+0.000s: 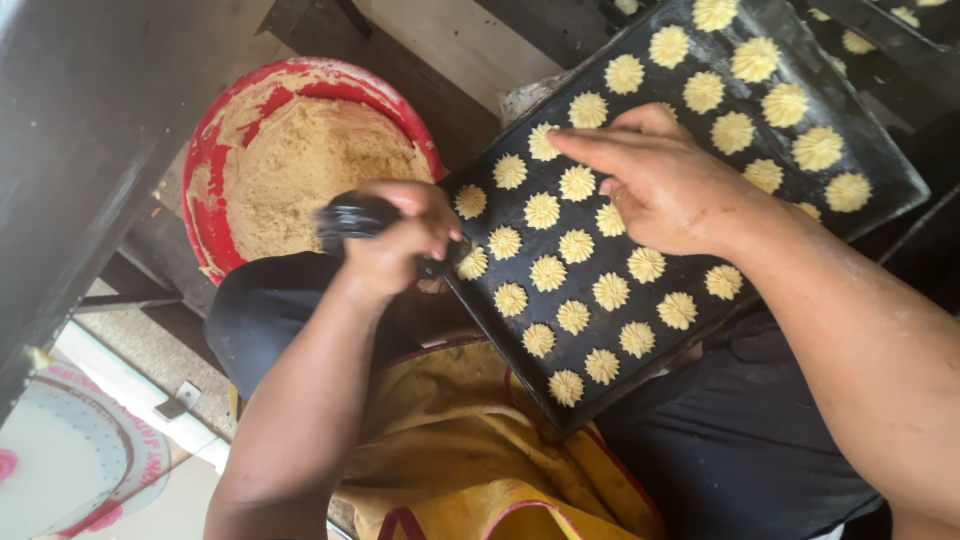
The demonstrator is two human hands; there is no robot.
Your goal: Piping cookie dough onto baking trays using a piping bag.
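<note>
A black baking tray (886, 196) rests across my lap, covered with several rows of pale yellow star-shaped dough cookies (576, 246). My right hand (668, 188) lies flat on the tray, fingers stretched toward its upper left corner and touching cookies there. My left hand (405, 238) is closed around a black piping tool (352, 214) at the tray's left edge, its tip beside a cookie (471, 263). Behind that hand stands a red bowl (213, 150) holding a mass of yellow dough (305, 160).
A yellow apron (470, 450) with red trim covers my lap under the tray. A second dark tray (880, 35) with more cookies lies at the top right. A dark slab (80, 130) runs along the left. A white round object with pink marks (60, 460) sits bottom left.
</note>
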